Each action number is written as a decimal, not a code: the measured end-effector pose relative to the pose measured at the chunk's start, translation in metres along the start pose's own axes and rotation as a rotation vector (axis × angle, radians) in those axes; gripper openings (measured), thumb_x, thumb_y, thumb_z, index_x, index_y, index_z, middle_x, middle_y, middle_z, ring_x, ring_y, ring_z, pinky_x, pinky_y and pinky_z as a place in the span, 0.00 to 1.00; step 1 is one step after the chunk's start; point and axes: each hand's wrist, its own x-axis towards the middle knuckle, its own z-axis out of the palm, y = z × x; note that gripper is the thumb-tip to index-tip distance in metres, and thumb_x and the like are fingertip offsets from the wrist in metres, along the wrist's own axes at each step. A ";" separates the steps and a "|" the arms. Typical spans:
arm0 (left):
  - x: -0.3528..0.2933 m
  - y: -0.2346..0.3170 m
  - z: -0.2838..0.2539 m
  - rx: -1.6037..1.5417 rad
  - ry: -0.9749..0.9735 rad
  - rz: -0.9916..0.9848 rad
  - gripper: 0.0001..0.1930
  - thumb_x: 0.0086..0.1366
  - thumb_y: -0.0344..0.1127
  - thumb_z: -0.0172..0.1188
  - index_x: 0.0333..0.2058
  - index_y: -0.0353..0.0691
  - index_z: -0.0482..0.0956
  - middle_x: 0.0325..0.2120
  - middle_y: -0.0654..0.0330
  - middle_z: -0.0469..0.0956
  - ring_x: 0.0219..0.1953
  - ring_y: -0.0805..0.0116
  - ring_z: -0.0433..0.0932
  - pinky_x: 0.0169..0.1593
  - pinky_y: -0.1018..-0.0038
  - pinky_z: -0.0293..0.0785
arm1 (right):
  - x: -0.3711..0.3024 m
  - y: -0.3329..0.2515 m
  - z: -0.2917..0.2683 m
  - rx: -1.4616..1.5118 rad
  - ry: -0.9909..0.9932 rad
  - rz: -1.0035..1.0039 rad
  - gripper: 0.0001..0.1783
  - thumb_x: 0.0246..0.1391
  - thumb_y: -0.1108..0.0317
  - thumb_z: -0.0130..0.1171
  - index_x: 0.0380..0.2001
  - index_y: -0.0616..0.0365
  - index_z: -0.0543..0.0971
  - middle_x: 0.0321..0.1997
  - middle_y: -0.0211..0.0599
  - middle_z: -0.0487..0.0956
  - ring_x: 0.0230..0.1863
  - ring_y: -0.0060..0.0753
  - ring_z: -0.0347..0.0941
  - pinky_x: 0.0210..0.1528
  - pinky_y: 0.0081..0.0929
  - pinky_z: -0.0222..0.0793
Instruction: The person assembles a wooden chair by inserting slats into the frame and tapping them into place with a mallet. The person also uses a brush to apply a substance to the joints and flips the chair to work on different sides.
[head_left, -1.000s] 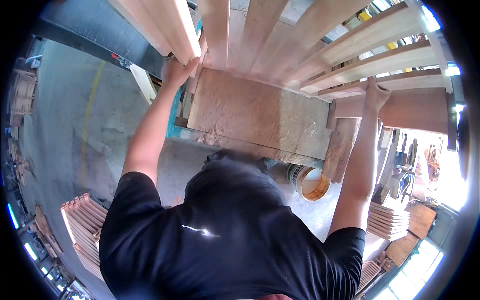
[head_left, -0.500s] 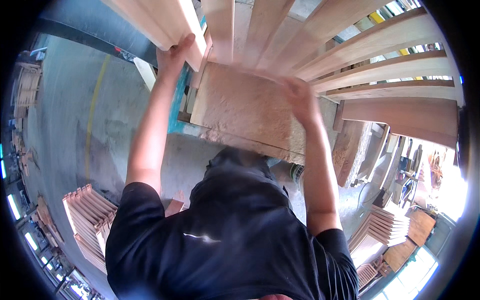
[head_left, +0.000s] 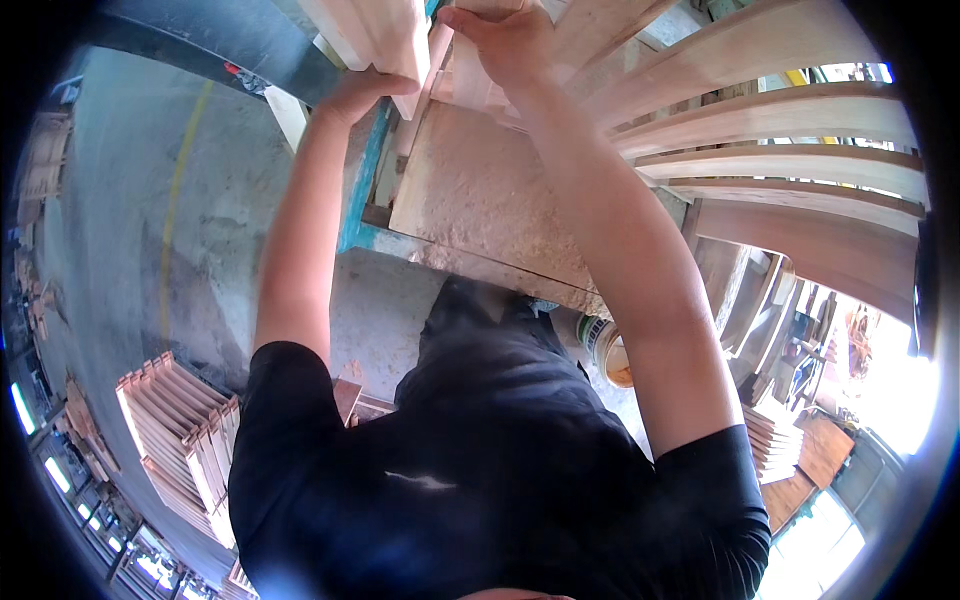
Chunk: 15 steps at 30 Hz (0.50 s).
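harsh white glare (head_left: pixel 905 385) at right

Woodworking workshop, industrial in look. Concrete floor (head_left: pixel 125 230) with painted yellow line (head_left: pixel 173 205). Rough board (head_left: pixel 490 180) on teal frame (head_left: pixel 364 190), dust-like grit near front edge. Long pale wooden slats (head_left: pixel 765 110) fan out at upper right. Stack of similar wooden parts (head_left: pixel 180 425) at left, second stack (head_left: pixel 775 445) at right. More timber (head_left: pixel 785 310) beyond (too cluttered to sort out). Bright windows (head_left: pixel 825 540) lower right, strip lights (head_left: pixel 57 474) lower left.
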 end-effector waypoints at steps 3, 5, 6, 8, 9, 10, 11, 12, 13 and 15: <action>0.016 -0.010 -0.018 -0.694 -0.073 -0.013 0.39 0.67 0.58 0.57 0.69 0.41 0.60 0.65 0.56 0.66 0.67 0.60 0.63 0.70 0.60 0.59 | -0.005 0.004 -0.002 -0.052 0.026 0.041 0.28 0.43 0.54 0.79 0.37 0.68 0.84 0.35 0.47 0.86 0.38 0.39 0.84 0.41 0.35 0.77; 0.025 -0.004 -0.014 -0.813 -0.155 0.002 0.38 0.71 0.60 0.49 0.71 0.42 0.57 0.68 0.57 0.62 0.70 0.59 0.60 0.71 0.56 0.58 | -0.009 0.005 0.001 -0.028 0.060 0.036 0.27 0.42 0.54 0.79 0.35 0.68 0.84 0.34 0.46 0.86 0.36 0.40 0.84 0.40 0.35 0.78; 0.036 -0.006 -0.017 -0.833 -0.188 0.036 0.37 0.72 0.59 0.49 0.71 0.43 0.57 0.69 0.57 0.61 0.70 0.59 0.59 0.71 0.56 0.57 | -0.010 0.000 0.005 -0.015 0.061 0.026 0.27 0.43 0.54 0.78 0.36 0.68 0.84 0.35 0.47 0.86 0.38 0.42 0.84 0.41 0.36 0.78; 0.061 -0.010 -0.017 -0.885 -0.242 0.089 0.36 0.73 0.57 0.49 0.71 0.43 0.57 0.69 0.57 0.61 0.70 0.60 0.59 0.72 0.56 0.57 | -0.008 -0.002 0.016 -0.003 0.087 0.061 0.22 0.44 0.59 0.77 0.35 0.66 0.84 0.32 0.43 0.85 0.34 0.37 0.82 0.38 0.34 0.77; 0.070 -0.013 -0.009 -0.914 -0.239 0.094 0.36 0.73 0.57 0.49 0.70 0.43 0.57 0.69 0.57 0.61 0.70 0.60 0.59 0.71 0.56 0.57 | -0.008 0.004 0.025 -0.010 0.113 0.120 0.17 0.44 0.64 0.76 0.33 0.64 0.84 0.29 0.39 0.85 0.29 0.31 0.80 0.34 0.31 0.76; 0.076 -0.011 -0.002 -0.943 -0.221 0.099 0.36 0.73 0.57 0.49 0.70 0.43 0.57 0.69 0.57 0.61 0.70 0.60 0.59 0.71 0.56 0.57 | -0.008 0.012 0.031 -0.012 0.136 0.177 0.12 0.44 0.69 0.76 0.32 0.62 0.84 0.25 0.34 0.85 0.25 0.26 0.79 0.30 0.28 0.75; 0.079 -0.011 0.003 -0.962 -0.193 0.104 0.36 0.72 0.57 0.49 0.70 0.43 0.57 0.69 0.57 0.61 0.70 0.60 0.59 0.71 0.56 0.57 | -0.007 0.019 0.034 0.033 0.198 0.144 0.13 0.43 0.69 0.76 0.32 0.62 0.84 0.25 0.34 0.84 0.25 0.25 0.79 0.29 0.28 0.74; 0.080 -0.009 0.006 -0.969 -0.173 0.099 0.36 0.72 0.57 0.49 0.70 0.42 0.57 0.69 0.56 0.61 0.70 0.60 0.59 0.71 0.57 0.57 | -0.007 0.024 0.038 0.084 0.261 0.111 0.13 0.42 0.68 0.77 0.31 0.61 0.84 0.25 0.33 0.84 0.25 0.25 0.79 0.29 0.27 0.74; 0.081 -0.007 0.009 -0.974 -0.155 0.098 0.36 0.72 0.57 0.49 0.70 0.42 0.57 0.69 0.56 0.61 0.70 0.60 0.59 0.71 0.57 0.57 | -0.006 0.028 0.042 0.134 0.323 0.078 0.14 0.41 0.68 0.77 0.31 0.61 0.84 0.24 0.33 0.84 0.26 0.25 0.79 0.29 0.27 0.73; 0.080 -0.004 0.012 -0.974 -0.127 0.104 0.36 0.72 0.57 0.49 0.70 0.42 0.57 0.69 0.56 0.61 0.70 0.60 0.59 0.71 0.57 0.57 | -0.003 0.030 0.033 0.223 0.252 -0.084 0.14 0.40 0.68 0.77 0.30 0.61 0.84 0.24 0.33 0.84 0.26 0.25 0.79 0.29 0.28 0.73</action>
